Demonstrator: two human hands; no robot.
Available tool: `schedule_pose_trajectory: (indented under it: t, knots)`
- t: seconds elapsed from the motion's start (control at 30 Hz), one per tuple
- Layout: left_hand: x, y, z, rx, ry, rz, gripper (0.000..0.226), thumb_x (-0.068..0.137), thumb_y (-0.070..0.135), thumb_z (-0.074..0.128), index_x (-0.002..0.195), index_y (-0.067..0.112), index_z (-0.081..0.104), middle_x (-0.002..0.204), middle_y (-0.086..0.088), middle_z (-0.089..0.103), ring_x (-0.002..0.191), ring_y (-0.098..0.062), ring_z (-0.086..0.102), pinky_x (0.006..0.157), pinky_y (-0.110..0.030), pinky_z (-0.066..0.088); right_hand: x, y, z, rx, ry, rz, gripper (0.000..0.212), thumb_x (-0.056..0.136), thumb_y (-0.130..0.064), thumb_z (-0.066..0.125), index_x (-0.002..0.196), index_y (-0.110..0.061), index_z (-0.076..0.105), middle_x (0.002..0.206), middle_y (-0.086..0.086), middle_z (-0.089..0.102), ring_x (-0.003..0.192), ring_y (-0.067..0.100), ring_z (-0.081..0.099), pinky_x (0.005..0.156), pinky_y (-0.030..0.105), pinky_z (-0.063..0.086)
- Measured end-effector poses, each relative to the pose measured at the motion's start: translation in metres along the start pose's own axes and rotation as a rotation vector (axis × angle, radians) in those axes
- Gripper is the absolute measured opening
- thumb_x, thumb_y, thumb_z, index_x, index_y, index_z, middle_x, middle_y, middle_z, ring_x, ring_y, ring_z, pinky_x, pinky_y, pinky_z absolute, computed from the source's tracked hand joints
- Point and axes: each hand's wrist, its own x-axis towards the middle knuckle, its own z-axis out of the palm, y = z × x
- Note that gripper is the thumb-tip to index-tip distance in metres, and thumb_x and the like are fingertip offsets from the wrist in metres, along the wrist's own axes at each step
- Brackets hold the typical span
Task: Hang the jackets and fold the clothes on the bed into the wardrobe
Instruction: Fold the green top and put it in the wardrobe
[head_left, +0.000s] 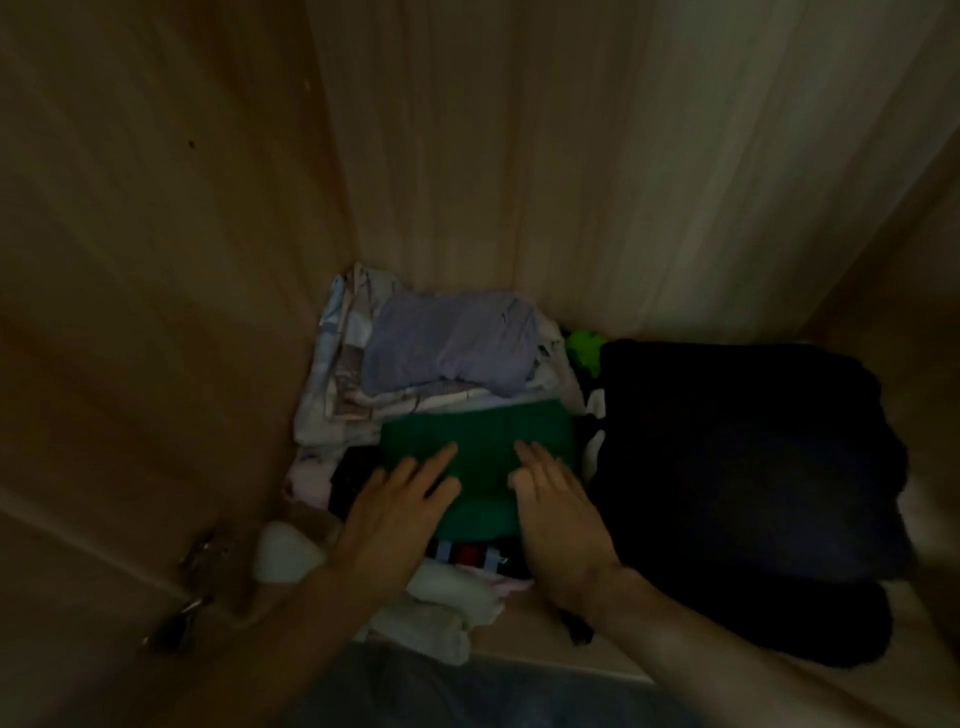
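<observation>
I look down into a dim wooden wardrobe (493, 156). A folded green garment (483, 441) lies on top of a stack of folded clothes on the wardrobe floor. My left hand (400, 509) lies flat on its left part with fingers straight. On the garment's right part rests my right hand (556, 509), also flat. Under the green piece, a striped item (467, 553) and white cloth (441, 608) stick out at the front.
Behind the stack sits a lavender folded piece (452, 343) on pale patterned fabric (332, 374). A large dark bundle (743, 467) fills the right side, with a bright green bit (584, 345) behind it. A metal door hinge (200, 556) is at the lower left.
</observation>
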Motion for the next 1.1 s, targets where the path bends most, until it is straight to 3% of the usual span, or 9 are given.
schedule_pose_trajectory:
  t: [0.13, 0.2, 0.27, 0.37, 0.57, 0.73, 0.9, 1.0, 1.1]
  knots:
    - [-0.036, 0.005, 0.036, -0.061, -0.271, -0.091, 0.072, 0.045, 0.028, 0.086, 0.108, 0.025, 0.053, 0.144, -0.002, 0.053, 0.105, -0.024, 0.057, 0.069, -0.039, 0.053, -0.021, 0.003, 0.038, 0.136, -0.187, -0.023, 0.078, 0.090, -0.051, 0.058, 0.151, -0.014, 0.025, 0.161, 0.002, 0.001, 0.150, 0.023, 0.003, 0.123, 0.046, 0.006]
    - [-0.036, 0.008, 0.029, -0.112, -0.224, -0.104, 0.058, 0.066, 0.044, 0.070, 0.117, 0.026, 0.051, 0.146, -0.001, 0.050, 0.115, -0.025, 0.054, 0.079, -0.042, 0.050, -0.019, 0.000, 0.031, 0.178, -0.129, 0.004, 0.083, 0.091, -0.072, 0.031, 0.154, -0.019, 0.017, 0.160, -0.004, 0.001, 0.149, 0.017, -0.002, 0.123, 0.041, 0.002]
    - [-0.025, 0.014, 0.018, -0.140, -0.116, -0.142, 0.053, 0.085, 0.055, 0.049, 0.127, 0.023, 0.053, 0.147, -0.001, 0.048, 0.126, -0.026, 0.050, 0.092, -0.044, 0.047, -0.012, -0.007, 0.022, 0.179, -0.024, 0.015, 0.082, 0.092, -0.073, 0.011, 0.148, -0.017, 0.036, 0.161, 0.007, 0.019, 0.149, 0.026, 0.015, 0.121, 0.048, 0.017]
    - [0.000, 0.012, 0.020, -0.115, -0.036, -0.188, 0.064, 0.097, 0.058, 0.034, 0.141, 0.015, 0.049, 0.155, -0.007, 0.040, 0.142, -0.029, 0.035, 0.111, -0.052, 0.035, 0.009, -0.006, 0.024, 0.120, 0.036, 0.015, 0.064, 0.101, -0.053, 0.022, 0.141, -0.012, 0.049, 0.155, 0.017, 0.035, 0.144, 0.035, 0.031, 0.113, 0.055, 0.031]
    - [0.016, -0.012, 0.061, -0.076, -0.183, -0.208, 0.080, 0.095, 0.070, 0.017, 0.156, 0.019, 0.028, 0.163, -0.009, 0.020, 0.151, -0.030, 0.011, 0.121, -0.053, 0.013, 0.030, 0.009, 0.053, 0.146, 0.019, 0.069, 0.076, 0.091, -0.062, 0.016, 0.157, -0.025, 0.012, 0.164, 0.007, -0.003, 0.151, 0.025, -0.008, 0.119, 0.044, -0.008]
    - [0.019, -0.015, 0.072, -0.105, -0.236, -0.239, 0.089, 0.084, 0.078, -0.008, 0.158, 0.029, -0.002, 0.165, -0.001, -0.013, 0.151, -0.022, -0.017, 0.122, -0.046, -0.009, 0.033, 0.011, 0.063, 0.178, -0.045, 0.110, 0.079, 0.087, -0.065, 0.011, 0.157, -0.027, 0.007, 0.164, 0.006, -0.009, 0.150, 0.024, -0.013, 0.120, 0.043, -0.008]
    - [0.011, 0.005, 0.019, -0.150, -0.320, -0.283, 0.095, 0.080, 0.081, -0.009, 0.158, 0.028, 0.004, 0.166, -0.005, -0.004, 0.152, -0.028, -0.006, 0.120, -0.053, -0.003, 0.009, -0.005, -0.003, 0.142, -0.133, 0.158, 0.079, 0.089, -0.065, 0.011, 0.157, -0.025, 0.004, 0.163, 0.011, -0.014, 0.150, 0.030, -0.012, 0.122, 0.049, 0.006]
    - [-0.005, 0.026, -0.051, -0.189, -0.314, -0.263, 0.083, 0.091, 0.075, 0.010, 0.155, 0.026, 0.027, 0.163, -0.010, 0.022, 0.150, -0.033, 0.019, 0.116, -0.062, 0.018, -0.029, -0.030, -0.086, 0.113, -0.125, 0.158, 0.083, 0.084, -0.064, 0.004, 0.157, -0.025, 0.010, 0.163, 0.012, -0.013, 0.150, 0.030, -0.015, 0.120, 0.047, -0.001]
    - [-0.016, 0.041, -0.143, -0.189, -0.305, -0.277, 0.077, 0.091, 0.075, 0.015, 0.153, 0.032, 0.032, 0.161, -0.007, 0.028, 0.149, -0.032, 0.022, 0.115, -0.061, 0.018, -0.065, -0.051, -0.178, 0.121, -0.162, 0.180, 0.082, 0.083, -0.063, 0.003, 0.157, -0.028, 0.010, 0.163, 0.010, -0.013, 0.150, 0.029, -0.015, 0.120, 0.046, -0.003]
